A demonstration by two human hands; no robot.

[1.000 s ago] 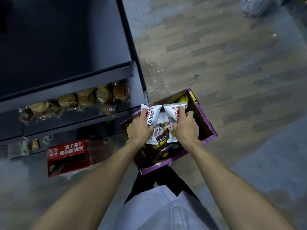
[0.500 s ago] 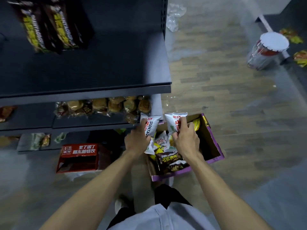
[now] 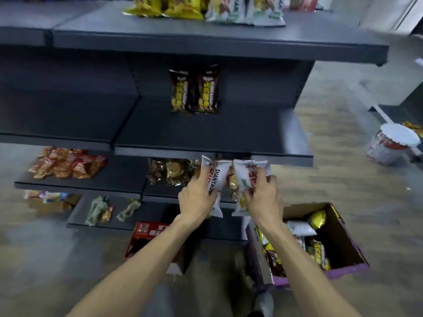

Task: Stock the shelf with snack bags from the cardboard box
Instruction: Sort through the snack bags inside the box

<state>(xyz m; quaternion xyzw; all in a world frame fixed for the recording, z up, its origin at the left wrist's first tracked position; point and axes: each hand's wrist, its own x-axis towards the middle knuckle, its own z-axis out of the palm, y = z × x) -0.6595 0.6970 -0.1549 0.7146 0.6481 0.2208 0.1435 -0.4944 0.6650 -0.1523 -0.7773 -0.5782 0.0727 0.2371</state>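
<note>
My left hand (image 3: 198,197) grips a white snack bag (image 3: 217,179) with dark lettering. My right hand (image 3: 263,197) grips a second white snack bag (image 3: 246,177) beside it. Both bags are held upright in the air, just below the front lip of the dark middle shelf (image 3: 206,131). Two brown snack bags (image 3: 194,90) stand at the back of that shelf. The purple-edged cardboard box (image 3: 345,234) sits open on the floor at the lower right, with several brown, yellow and white bags inside.
The top shelf (image 3: 206,40) carries yellow and white bags. Lower shelves hold red packets (image 3: 66,163) and clear packs of buns (image 3: 169,170). A red box (image 3: 148,236) lies on the floor under my left arm. A white-lidded tub (image 3: 391,145) stands on the floor at the right.
Both hands have lifted the two white bags out of the box and up to the shelf front. The view has tilted up, so the middle and top shelves now show.
</note>
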